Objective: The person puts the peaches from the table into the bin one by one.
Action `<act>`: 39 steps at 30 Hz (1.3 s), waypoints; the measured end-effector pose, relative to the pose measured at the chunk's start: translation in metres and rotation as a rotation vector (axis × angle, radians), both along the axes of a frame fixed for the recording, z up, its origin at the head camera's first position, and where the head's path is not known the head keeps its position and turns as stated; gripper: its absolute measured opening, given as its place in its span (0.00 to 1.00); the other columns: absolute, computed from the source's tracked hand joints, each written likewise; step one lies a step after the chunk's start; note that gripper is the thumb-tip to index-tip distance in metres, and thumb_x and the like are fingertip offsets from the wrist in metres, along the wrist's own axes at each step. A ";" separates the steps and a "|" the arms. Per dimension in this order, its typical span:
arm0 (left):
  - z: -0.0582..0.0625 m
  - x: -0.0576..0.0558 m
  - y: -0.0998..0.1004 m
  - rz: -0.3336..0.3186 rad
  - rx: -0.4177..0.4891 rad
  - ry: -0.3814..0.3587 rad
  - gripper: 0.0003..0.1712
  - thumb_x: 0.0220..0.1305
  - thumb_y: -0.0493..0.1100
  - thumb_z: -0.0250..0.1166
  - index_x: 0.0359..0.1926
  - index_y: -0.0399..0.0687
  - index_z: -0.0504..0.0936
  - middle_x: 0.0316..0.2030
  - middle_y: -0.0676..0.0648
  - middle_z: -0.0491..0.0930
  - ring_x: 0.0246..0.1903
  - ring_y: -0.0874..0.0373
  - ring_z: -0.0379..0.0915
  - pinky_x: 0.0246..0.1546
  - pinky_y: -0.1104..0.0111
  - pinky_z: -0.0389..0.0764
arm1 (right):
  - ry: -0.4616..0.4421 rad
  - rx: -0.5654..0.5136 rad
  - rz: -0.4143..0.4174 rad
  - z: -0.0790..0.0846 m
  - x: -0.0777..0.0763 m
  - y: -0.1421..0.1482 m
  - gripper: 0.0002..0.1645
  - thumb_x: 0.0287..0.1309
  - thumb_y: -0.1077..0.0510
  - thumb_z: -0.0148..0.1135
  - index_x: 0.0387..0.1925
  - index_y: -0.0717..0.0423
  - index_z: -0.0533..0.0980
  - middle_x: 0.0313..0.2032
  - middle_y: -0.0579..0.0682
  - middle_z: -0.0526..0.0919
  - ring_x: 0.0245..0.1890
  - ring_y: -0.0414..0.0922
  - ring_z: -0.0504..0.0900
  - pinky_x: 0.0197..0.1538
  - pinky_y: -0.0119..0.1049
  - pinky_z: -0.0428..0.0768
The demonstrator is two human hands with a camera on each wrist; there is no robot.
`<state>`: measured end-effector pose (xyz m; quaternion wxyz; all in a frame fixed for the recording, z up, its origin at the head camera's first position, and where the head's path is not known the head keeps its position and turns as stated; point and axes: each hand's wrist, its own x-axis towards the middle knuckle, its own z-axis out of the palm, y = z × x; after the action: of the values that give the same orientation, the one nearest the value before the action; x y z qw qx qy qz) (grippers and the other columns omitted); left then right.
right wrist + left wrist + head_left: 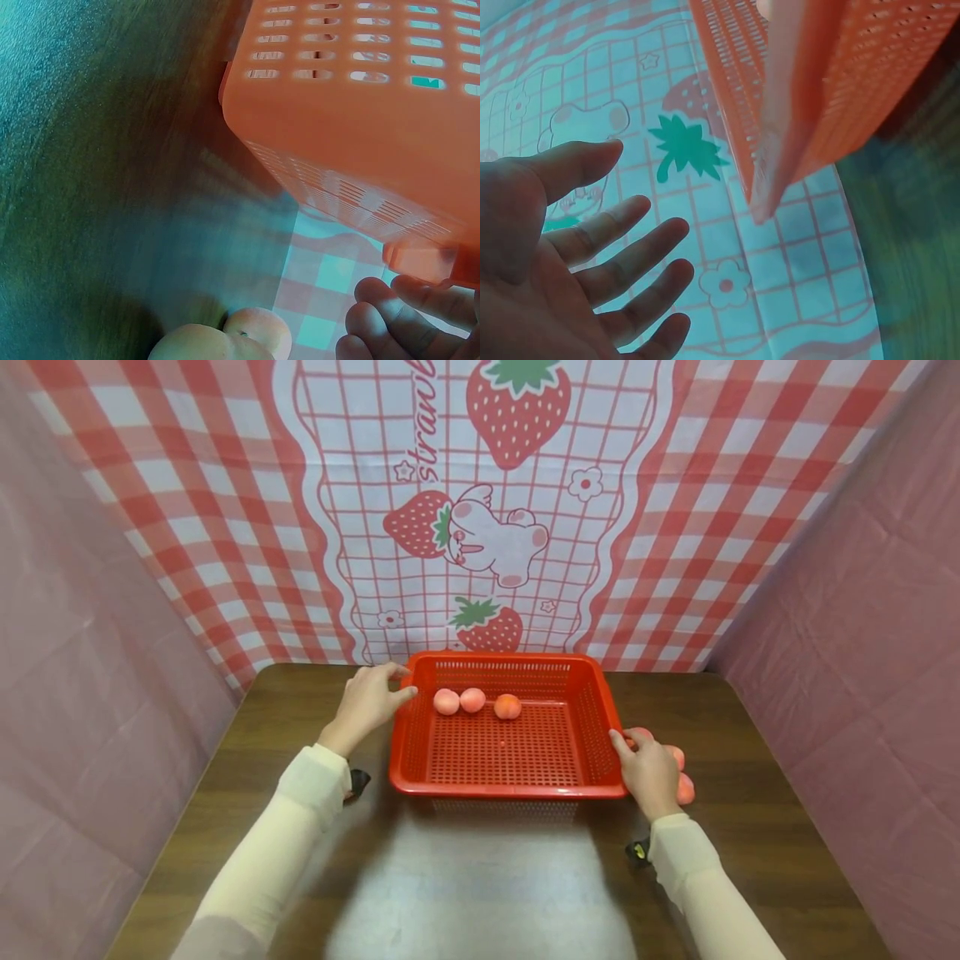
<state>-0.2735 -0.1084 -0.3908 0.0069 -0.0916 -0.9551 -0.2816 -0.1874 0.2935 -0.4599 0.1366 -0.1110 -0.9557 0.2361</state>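
Note:
A red plastic basket (502, 792) with slotted walls sits toward the back of the table. Inside lie three pinkish peaches (472, 700), in a row near its far wall. At the left rim is my left hand (369, 700); the left wrist view shows its fingers (622, 270) spread and apart from the basket (810, 112). My right hand (651, 772) holds the right rim, thumb on top. In the right wrist view its bent fingers (397, 315) lie just beneath that rim. More peaches (685, 789) rest on the table beyond the right hand, partly hidden by it.
The brown wooden table (757, 827) has a bright light patch (480, 885) in front of the basket. Behind it hangs a red-and-white checked strawberry cloth (247, 510). Pink cloth walls (847, 635) close in both sides. Dark devices (358, 783) are worn at the wrists.

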 end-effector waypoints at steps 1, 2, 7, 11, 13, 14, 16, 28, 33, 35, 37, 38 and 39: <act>-0.001 0.001 -0.003 0.001 0.001 -0.001 0.25 0.64 0.51 0.65 0.57 0.42 0.80 0.55 0.42 0.82 0.58 0.42 0.72 0.62 0.46 0.65 | 0.004 0.001 0.001 0.000 0.000 0.000 0.28 0.68 0.42 0.54 0.49 0.62 0.80 0.35 0.62 0.87 0.31 0.58 0.82 0.35 0.51 0.77; -0.001 0.002 -0.005 0.003 0.001 -0.002 0.25 0.64 0.51 0.65 0.57 0.42 0.79 0.55 0.42 0.82 0.58 0.42 0.71 0.62 0.46 0.65 | 0.008 0.003 0.001 0.000 0.000 0.000 0.27 0.68 0.43 0.54 0.49 0.62 0.81 0.35 0.62 0.87 0.31 0.58 0.82 0.35 0.51 0.77; -0.004 0.006 -0.017 0.011 0.004 0.001 0.24 0.64 0.51 0.65 0.56 0.42 0.79 0.55 0.41 0.81 0.58 0.40 0.71 0.62 0.45 0.65 | 0.012 0.007 0.001 0.000 0.000 -0.001 0.27 0.68 0.43 0.54 0.49 0.63 0.81 0.34 0.62 0.87 0.31 0.58 0.82 0.36 0.51 0.76; -0.009 0.010 -0.026 0.017 -0.006 0.003 0.24 0.64 0.51 0.64 0.56 0.43 0.79 0.54 0.40 0.82 0.57 0.39 0.72 0.60 0.46 0.67 | 0.001 0.013 0.001 0.000 0.000 -0.001 0.27 0.68 0.42 0.53 0.49 0.62 0.81 0.35 0.62 0.87 0.31 0.58 0.82 0.35 0.50 0.76; -0.011 0.013 -0.030 0.022 -0.009 -0.008 0.24 0.64 0.51 0.64 0.57 0.43 0.79 0.53 0.39 0.82 0.56 0.39 0.72 0.60 0.47 0.67 | -0.007 0.012 0.006 0.000 0.000 0.000 0.28 0.68 0.42 0.52 0.50 0.62 0.80 0.35 0.62 0.87 0.31 0.58 0.82 0.35 0.50 0.76; -0.012 0.014 -0.031 0.023 -0.011 -0.016 0.24 0.64 0.51 0.64 0.57 0.43 0.79 0.53 0.39 0.82 0.56 0.39 0.72 0.60 0.46 0.67 | -0.011 0.012 0.006 0.000 0.000 0.000 0.28 0.69 0.42 0.52 0.50 0.62 0.80 0.35 0.62 0.87 0.31 0.58 0.82 0.35 0.50 0.76; -0.015 0.017 -0.034 0.021 -0.018 -0.030 0.25 0.64 0.51 0.64 0.57 0.42 0.79 0.53 0.39 0.82 0.56 0.39 0.72 0.59 0.46 0.68 | -0.015 0.004 0.004 0.000 0.000 0.000 0.29 0.69 0.41 0.52 0.50 0.62 0.80 0.35 0.62 0.87 0.31 0.58 0.81 0.35 0.49 0.76; -0.024 0.026 -0.048 0.019 -0.050 -0.061 0.24 0.63 0.50 0.65 0.55 0.40 0.79 0.51 0.37 0.83 0.53 0.38 0.75 0.57 0.47 0.70 | 0.017 0.006 0.002 -0.001 -0.001 0.000 0.28 0.68 0.41 0.52 0.47 0.62 0.81 0.34 0.61 0.86 0.29 0.58 0.80 0.33 0.50 0.76; -0.028 0.030 -0.053 0.020 -0.064 -0.074 0.24 0.63 0.50 0.65 0.55 0.40 0.79 0.50 0.37 0.83 0.53 0.38 0.75 0.56 0.47 0.70 | -0.007 -0.003 0.009 0.000 0.001 0.001 0.29 0.69 0.40 0.51 0.47 0.63 0.80 0.33 0.60 0.86 0.29 0.56 0.79 0.35 0.49 0.75; -0.030 0.032 -0.054 0.020 -0.067 -0.086 0.24 0.63 0.50 0.65 0.55 0.41 0.79 0.50 0.38 0.83 0.52 0.38 0.75 0.55 0.47 0.71 | -0.013 -0.003 0.009 0.000 0.002 0.001 0.30 0.69 0.40 0.51 0.46 0.63 0.81 0.32 0.59 0.86 0.28 0.55 0.79 0.35 0.48 0.75; -0.031 0.034 -0.055 0.024 -0.068 -0.095 0.24 0.63 0.49 0.65 0.55 0.40 0.79 0.50 0.37 0.83 0.52 0.38 0.76 0.54 0.47 0.72 | -0.014 -0.002 0.009 0.000 0.003 0.002 0.30 0.69 0.40 0.51 0.45 0.63 0.81 0.32 0.59 0.86 0.28 0.55 0.78 0.35 0.47 0.74; -0.032 0.035 -0.055 0.027 -0.067 -0.101 0.24 0.63 0.49 0.65 0.55 0.40 0.79 0.50 0.37 0.83 0.52 0.38 0.76 0.54 0.47 0.72 | -0.013 -0.003 0.010 0.000 0.003 0.002 0.29 0.69 0.40 0.51 0.45 0.63 0.81 0.32 0.59 0.86 0.28 0.55 0.78 0.34 0.47 0.74; -0.032 0.036 -0.055 0.030 -0.065 -0.109 0.24 0.63 0.49 0.65 0.55 0.40 0.79 0.50 0.37 0.83 0.52 0.38 0.76 0.54 0.47 0.72 | -0.013 -0.002 0.011 0.000 0.003 0.003 0.30 0.69 0.40 0.51 0.46 0.63 0.81 0.32 0.59 0.86 0.28 0.55 0.79 0.34 0.46 0.74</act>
<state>-0.2378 -0.1637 -0.4231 -0.0437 -0.0621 -0.9640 -0.2547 -0.1849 0.2961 -0.4595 0.1292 -0.1074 -0.9568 0.2373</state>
